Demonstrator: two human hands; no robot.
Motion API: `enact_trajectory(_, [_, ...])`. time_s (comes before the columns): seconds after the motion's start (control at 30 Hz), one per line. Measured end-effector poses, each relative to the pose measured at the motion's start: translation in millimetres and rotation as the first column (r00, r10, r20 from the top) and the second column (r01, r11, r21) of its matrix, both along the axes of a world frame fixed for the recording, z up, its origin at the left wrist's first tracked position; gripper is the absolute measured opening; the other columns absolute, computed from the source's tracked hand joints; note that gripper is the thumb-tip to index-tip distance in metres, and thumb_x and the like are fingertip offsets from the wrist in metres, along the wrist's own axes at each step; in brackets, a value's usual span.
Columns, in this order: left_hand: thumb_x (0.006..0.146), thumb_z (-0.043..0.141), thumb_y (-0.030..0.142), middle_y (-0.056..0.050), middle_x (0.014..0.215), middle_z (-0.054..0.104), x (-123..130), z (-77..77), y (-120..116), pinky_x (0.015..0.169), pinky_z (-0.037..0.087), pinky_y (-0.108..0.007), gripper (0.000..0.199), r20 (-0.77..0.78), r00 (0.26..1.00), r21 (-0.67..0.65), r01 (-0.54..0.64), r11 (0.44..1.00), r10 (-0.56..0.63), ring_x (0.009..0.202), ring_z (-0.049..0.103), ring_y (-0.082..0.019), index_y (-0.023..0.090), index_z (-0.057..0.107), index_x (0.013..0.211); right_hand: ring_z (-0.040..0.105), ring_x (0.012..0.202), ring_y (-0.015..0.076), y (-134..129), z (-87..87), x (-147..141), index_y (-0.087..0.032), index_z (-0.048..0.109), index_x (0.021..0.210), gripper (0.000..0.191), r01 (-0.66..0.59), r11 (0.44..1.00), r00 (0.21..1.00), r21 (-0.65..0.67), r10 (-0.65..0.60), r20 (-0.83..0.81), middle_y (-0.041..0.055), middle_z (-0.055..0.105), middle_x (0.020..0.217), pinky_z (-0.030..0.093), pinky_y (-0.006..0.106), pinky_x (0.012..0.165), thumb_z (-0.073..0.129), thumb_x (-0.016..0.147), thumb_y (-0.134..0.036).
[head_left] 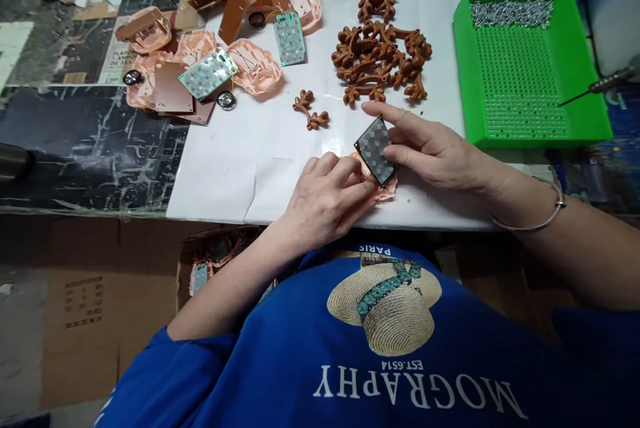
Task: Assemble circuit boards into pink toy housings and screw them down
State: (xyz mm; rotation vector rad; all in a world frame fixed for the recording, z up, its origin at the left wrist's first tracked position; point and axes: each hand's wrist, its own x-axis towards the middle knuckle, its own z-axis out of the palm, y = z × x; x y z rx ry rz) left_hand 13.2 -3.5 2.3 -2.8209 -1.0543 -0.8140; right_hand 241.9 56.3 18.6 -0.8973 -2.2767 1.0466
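In the head view, the right hand (435, 148) is gripping a circuit board (374, 145), its thumb pressing on the grey studded face and its index finger extending past the upper corner. The board is tilting over a pink shell (387, 193), near the front edge of the white sheet (215, 178); whether the two are touching I cannot tell. The left hand (325, 200) is resting beside and over that shell with fingers bent, the fingertips lying close to the board's lower edge. The shell is mostly hiding beneath them, so I cannot tell whether those fingers are gripping it.

Beyond the hands, a pile of brown branched pieces (375, 61) is occupying the sheet, and a single brown piece (311, 110) is lying apart, to its left. To the right, a green tray (533, 143) is holding silver screws (513, 13), heaping along its far end. A thin-shafted tool (597, 86) is reaching over its right wall. At the upper left, pink housings (257, 71) are lying in a cluster with two studded boards (291, 40) and round black parts (227, 101).
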Motion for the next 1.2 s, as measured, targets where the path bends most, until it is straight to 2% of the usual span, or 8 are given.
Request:
enact_trajectory(0.3, [0.098, 0.058, 0.035, -0.008, 0.099, 0.064, -5.9, 3.6, -0.1, 0.075, 0.041, -0.036, 0.02, 0.039, 0.997, -0.105, 0.074, 0.992, -0.07, 0.087, 0.05, -0.021, 0.022, 0.067, 0.109, 0.058, 0.074, 0.0166, 6.9, 13.3, -5.6, -0.019, 0.047, 0.146, 0.051, -0.055, 0.997, 0.995, 0.063, 0.05, 0.083, 0.0001, 0.064, 0.082, 0.049, 0.034, 0.078, 0.053, 0.097, -0.031])
enact_trajectory(0.43, [0.094, 0.064, 0.025, -0.008, 0.107, 0.064, -15.1, 2.3, -4.7, 0.085, 0.049, -0.037, 0.025, 0.209, 0.975, -0.122, 0.104, 0.987, -0.077, 0.098, 0.057, -0.02, 0.02, 0.056, 0.117, 0.056, 0.072, 0.016, 7.4, 16.0, -6.3, -0.018, 0.047, 0.146, 0.053, -0.07, 0.992, 0.985, 0.109, 0.052, 0.166, -0.0003, 0.063, 0.081, 0.045, 0.031, 0.075, 0.054, 0.095, -0.028])
enact_trajectory(0.57, [0.084, 0.077, 0.04, -0.01, 0.119, 0.06, -30.0, -6.0, -7.6, 0.096, 0.052, -0.044, 0.048, 0.339, 0.936, -0.133, -0.053, 0.99, 0.096, 0.113, 0.057, -0.025, 0.021, 0.05, 0.118, 0.054, 0.07, 0.0153, 10.7, 19.2, -10.6, -0.017, 0.053, 0.138, 0.046, -0.096, 0.988, 0.964, 0.123, 0.062, 0.257, -0.0008, 0.062, 0.079, 0.041, 0.029, 0.07, 0.055, 0.093, -0.025])
enact_trajectory(0.67, [0.084, 0.076, 0.048, -0.015, 0.134, 0.055, -38.8, -9.8, -5.9, 0.103, 0.052, -0.046, 0.071, 0.322, 0.942, -0.252, -0.006, 0.968, 0.089, 0.125, 0.056, -0.028, 0.021, 0.04, 0.139, 0.054, 0.07, 0.0149, 14.3, 21.7, -14.6, -0.016, 0.062, 0.118, 0.027, -0.136, 0.984, 0.947, 0.114, 0.096, 0.308, 0.0007, 0.063, 0.081, 0.038, 0.028, 0.067, 0.056, 0.093, -0.026])
enact_trajectory(0.77, [0.089, 0.07, 0.047, -0.014, 0.134, 0.059, -39.6, -8.8, -3.8, 0.101, 0.055, -0.042, 0.084, 0.339, 0.937, -0.366, 0.047, 0.929, 0.086, 0.121, 0.062, -0.026, 0.024, 0.022, 0.154, 0.054, 0.075, 0.0161, 17.3, 21.3, -18.4, -0.016, 0.064, 0.107, 0.019, -0.211, 0.965, 0.939, 0.155, 0.157, 0.305, 0.0038, 0.064, 0.087, 0.039, 0.028, 0.069, 0.056, 0.095, -0.029])
enact_trajectory(0.9, [0.092, 0.066, 0.048, -0.015, 0.13, 0.063, -29.6, -6.4, -4.6, 0.092, 0.058, -0.039, 0.093, 0.366, 0.925, -0.379, 0.047, 0.924, 0.103, 0.108, 0.067, -0.023, 0.023, 0.006, 0.159, 0.056, 0.084, 0.0188, 17.9, 15.9, -22.0, -0.018, 0.067, 0.107, 0.021, -0.268, 0.931, 0.942, 0.246, 0.201, 0.268, 0.007, 0.062, 0.095, 0.041, 0.03, 0.074, 0.055, 0.097, -0.032])
enact_trajectory(1.07, [0.093, 0.064, 0.05, -0.018, 0.123, 0.067, -15.5, -9.7, -11.6, 0.088, 0.057, -0.041, 0.096, 0.29, 0.943, -0.308, -0.069, 0.949, 0.163, 0.105, 0.067, -0.025, 0.017, 0.003, 0.16, 0.059, 0.083, 0.0189, 11.6, 12.6, -19.0, -0.02, 0.066, 0.119, 0.026, -0.26, 0.94, 0.947, 0.219, 0.204, 0.247, 0.0054, 0.064, 0.092, 0.044, 0.031, 0.074, 0.054, 0.098, -0.03])
enact_trajectory(1.2, [0.095, 0.059, 0.054, -0.017, 0.122, 0.067, -11.8, -12.3, -16.7, 0.09, 0.056, -0.044, 0.094, 0.256, 0.945, -0.291, -0.127, 0.948, 0.205, 0.105, 0.066, -0.025, 0.018, 0.001, 0.16, 0.058, 0.087, 0.0217, 0.6, 13.1, -10.8, -0.022, 0.07, 0.121, 0.035, -0.296, 0.906, 0.934, 0.302, 0.208, 0.291, 0.0094, 0.064, 0.097, 0.046, 0.034, 0.076, 0.049, 0.102, -0.041])
